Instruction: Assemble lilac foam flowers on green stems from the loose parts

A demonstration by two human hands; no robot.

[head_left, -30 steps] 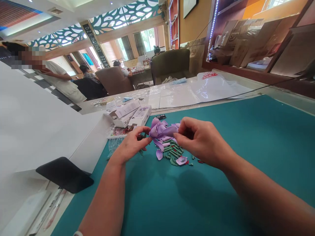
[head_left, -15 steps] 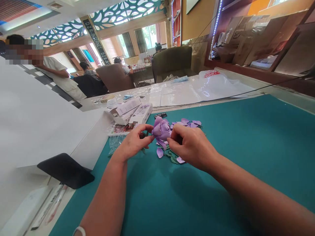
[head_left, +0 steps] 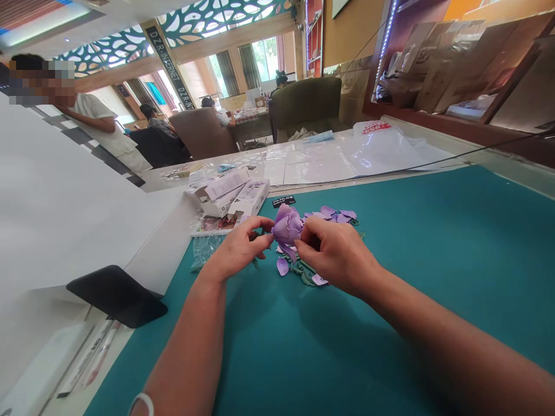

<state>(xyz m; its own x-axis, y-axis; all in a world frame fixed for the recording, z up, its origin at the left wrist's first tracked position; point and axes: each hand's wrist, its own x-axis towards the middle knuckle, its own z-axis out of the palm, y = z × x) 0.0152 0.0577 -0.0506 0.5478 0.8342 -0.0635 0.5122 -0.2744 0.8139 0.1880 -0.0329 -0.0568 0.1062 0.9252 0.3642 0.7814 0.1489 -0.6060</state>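
Observation:
A lilac foam flower bud (head_left: 287, 226) sits between my hands above the teal mat (head_left: 390, 346). My left hand (head_left: 236, 248) pinches its base from the left, near a dark green stem. My right hand (head_left: 333, 254) presses its fingers against the flower's lower right side. Loose lilac petals (head_left: 330, 215) lie on the mat beyond my right hand. A single petal (head_left: 282, 266) and green stem pieces (head_left: 306, 276) lie just below the flower, partly hidden by my right hand.
White open boxes (head_left: 229, 196) and a clear plastic bag (head_left: 207, 249) stand left of my hands. A black tablet-like slab (head_left: 117, 296) lies further left. Beyond the mat is a plastic-covered table (head_left: 329, 162). Seated people and a standing person (head_left: 99, 130) are in the background.
The flower has closed into a tighter, rounder bud. My right hand has moved left, and it now covers most of the green pieces. A row of loose petals shows beyond it.

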